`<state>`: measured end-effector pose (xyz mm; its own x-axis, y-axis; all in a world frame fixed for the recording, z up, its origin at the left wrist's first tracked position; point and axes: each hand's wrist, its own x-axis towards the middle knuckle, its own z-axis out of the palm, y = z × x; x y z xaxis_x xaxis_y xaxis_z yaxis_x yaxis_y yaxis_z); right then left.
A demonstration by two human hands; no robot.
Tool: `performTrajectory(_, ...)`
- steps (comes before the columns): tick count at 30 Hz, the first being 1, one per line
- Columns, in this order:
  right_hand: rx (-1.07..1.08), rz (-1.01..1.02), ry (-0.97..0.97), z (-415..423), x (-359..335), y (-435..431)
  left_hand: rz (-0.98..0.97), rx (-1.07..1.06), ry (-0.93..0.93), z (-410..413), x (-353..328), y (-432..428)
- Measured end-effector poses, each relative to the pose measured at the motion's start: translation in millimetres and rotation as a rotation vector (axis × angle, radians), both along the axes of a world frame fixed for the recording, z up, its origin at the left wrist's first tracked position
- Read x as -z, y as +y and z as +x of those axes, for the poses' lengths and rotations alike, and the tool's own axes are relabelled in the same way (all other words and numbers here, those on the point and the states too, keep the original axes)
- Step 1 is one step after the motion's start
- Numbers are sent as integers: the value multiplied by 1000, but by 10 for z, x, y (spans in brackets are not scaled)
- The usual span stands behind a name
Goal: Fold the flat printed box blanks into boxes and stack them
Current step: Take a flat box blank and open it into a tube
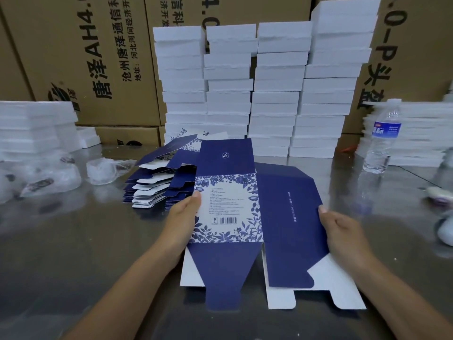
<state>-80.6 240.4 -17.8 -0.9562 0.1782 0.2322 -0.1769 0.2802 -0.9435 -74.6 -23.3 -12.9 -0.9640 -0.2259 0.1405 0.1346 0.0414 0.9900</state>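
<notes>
Opening box blank (228, 204) | left edge pinched in left hand (182, 217), thumb on top | right edge likewise in right hand (343, 231) | best: press inward evenly along creases.

Bare table (73, 241) lies open left; blank pile (157, 185), white stacks (269, 94) (and a bottle (382, 138)) block beyond.

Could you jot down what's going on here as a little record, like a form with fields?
Work in hand: blue printed box blank, not yet folded into a box
Left hand: pinches the blank's left edge, thumb on top
Right hand: holds its right edge
Supply: pile of flat blanks, to its left
Behind: tall white stacks, brown cartons
Also: water bottle standing at right
Surface: shiny metal table
</notes>
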Motion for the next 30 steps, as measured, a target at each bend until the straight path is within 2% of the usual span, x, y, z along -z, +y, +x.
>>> performTrajectory(2, 16, -17, 4, -11, -1, 15, 11, -13, -30, 13, -29, -15)
performTrajectory(5, 37, -82, -8, -23, -5, 51, -152, 37, -26, 52, -51, -14)
performTrajectory(7, 41, -98, 0, -24, -6, 52, -195, 19, 7, 59, -23, 1)
performTrajectory(12, -42, -217, -36, -3, -17, 21, -113, -50, 91, 25, 0, -18)
performTrajectory(15, -37, -157, -47, -5, -18, 21, -124, -75, 110, 15, 8, -44)
performTrajectory(18, -16, -125, -43, -9, -6, 47, -59, -85, 73, 11, 7, -43)
performTrajectory(22, 19, -113, -12, -9, -11, 56, 80, 21, -35, 11, -17, -18)
performTrajectory(25, 24, -133, -4, -23, -2, 68, 12, 75, -28, 1, 4, -3)
performTrajectory(30, 5, -182, -5, -34, 8, 26, -64, 17, 72, 24, 23, -15)
